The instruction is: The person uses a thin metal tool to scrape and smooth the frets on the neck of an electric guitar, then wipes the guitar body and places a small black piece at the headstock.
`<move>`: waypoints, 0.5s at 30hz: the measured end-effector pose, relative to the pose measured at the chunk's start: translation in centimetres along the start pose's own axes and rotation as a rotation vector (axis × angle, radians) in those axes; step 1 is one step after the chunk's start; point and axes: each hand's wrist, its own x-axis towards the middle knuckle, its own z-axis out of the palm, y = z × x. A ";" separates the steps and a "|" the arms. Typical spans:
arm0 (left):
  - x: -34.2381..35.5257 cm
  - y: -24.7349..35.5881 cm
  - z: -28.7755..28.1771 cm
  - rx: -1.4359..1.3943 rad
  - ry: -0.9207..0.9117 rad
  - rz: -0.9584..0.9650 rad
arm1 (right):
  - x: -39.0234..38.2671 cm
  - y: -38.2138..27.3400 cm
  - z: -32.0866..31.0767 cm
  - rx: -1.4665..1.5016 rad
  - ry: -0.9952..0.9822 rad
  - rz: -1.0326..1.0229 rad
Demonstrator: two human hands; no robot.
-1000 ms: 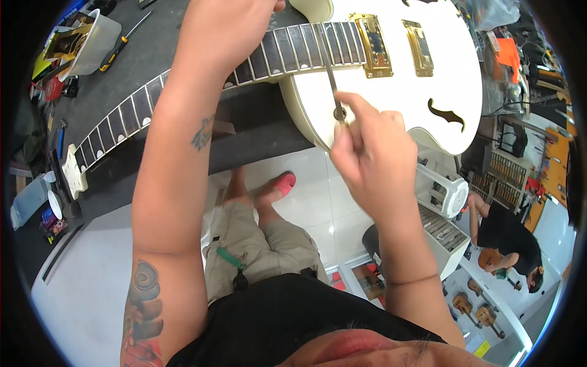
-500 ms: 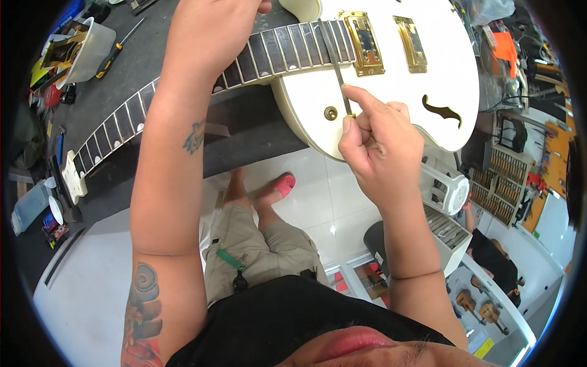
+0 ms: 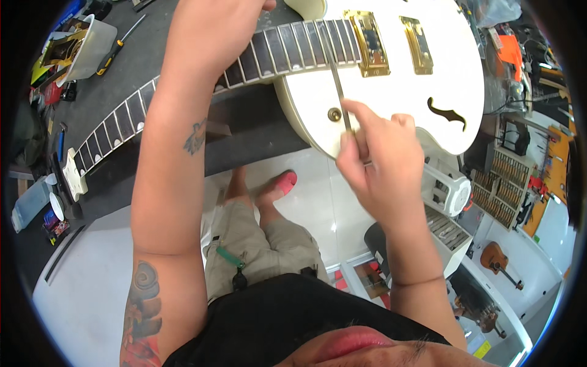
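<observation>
A white semi-hollow guitar (image 3: 391,98) lies across the bench, with two gold pickups (image 3: 373,46) and an f-hole (image 3: 446,113). My right hand (image 3: 385,162) is closed on a narrow metal file (image 3: 337,82), which reaches from the body over the frets near the neck's end. My left hand (image 3: 214,30) is over the fretboard (image 3: 284,49) at the top edge of the view; its fingers are mostly hidden. My left forearm crosses the neck.
A dark workbench (image 3: 85,116) holds a plastic tub (image 3: 92,46), a screwdriver (image 3: 119,43) and small containers. A white plastic stool-like frame (image 3: 449,192), a drawer rack (image 3: 507,183) and several small guitars or similar instruments (image 3: 492,257) are at the right. My legs show below the bench.
My right hand and the file have shifted back and forth slightly, now a little lower than half a second ago. The other person at the right has largely gone from view.
</observation>
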 end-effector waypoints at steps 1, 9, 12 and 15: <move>0.0 0.1 0.5 0.005 -0.024 0.016 | 0.9 0.6 0.5 -0.017 0.054 -0.040; 0.3 0.3 -0.3 0.046 -0.050 0.007 | 0.5 -0.3 -0.2 -0.053 -0.003 -0.012; 0.1 0.0 0.8 0.006 -0.040 0.056 | 3.2 1.5 1.1 -0.021 0.104 -0.083; 0.3 0.0 -0.3 0.034 -0.033 -0.006 | 1.8 -0.2 -0.1 -0.040 0.031 -0.039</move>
